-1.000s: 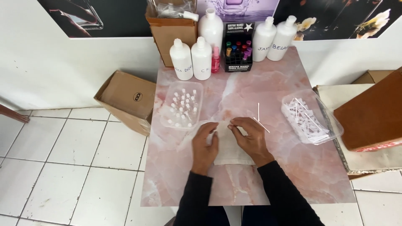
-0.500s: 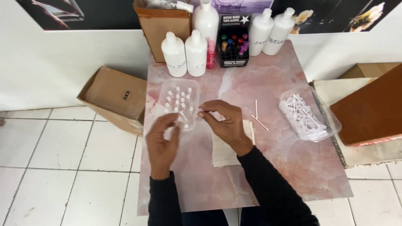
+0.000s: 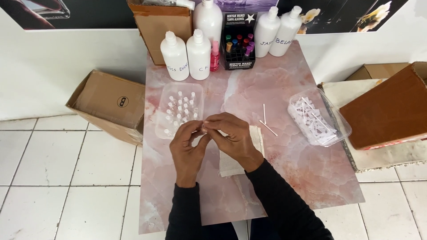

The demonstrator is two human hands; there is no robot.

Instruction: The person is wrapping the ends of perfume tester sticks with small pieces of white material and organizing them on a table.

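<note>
Hands (image 3: 209,133) beside clear vial tray (image 3: 180,109)

Both forearms enter from the near edge, in dark long sleeves, converging toward scene centre. Left hand (image 3: 187,149): back up, fingers curled, thumb and fingertips pointing far-right. Right hand (image 3: 233,135): angled far-left, fingers bent, tips pinched. Fingertips of both hands meet, touching, at one point. Whether anything sits between the fingertips cannot be told.
</note>
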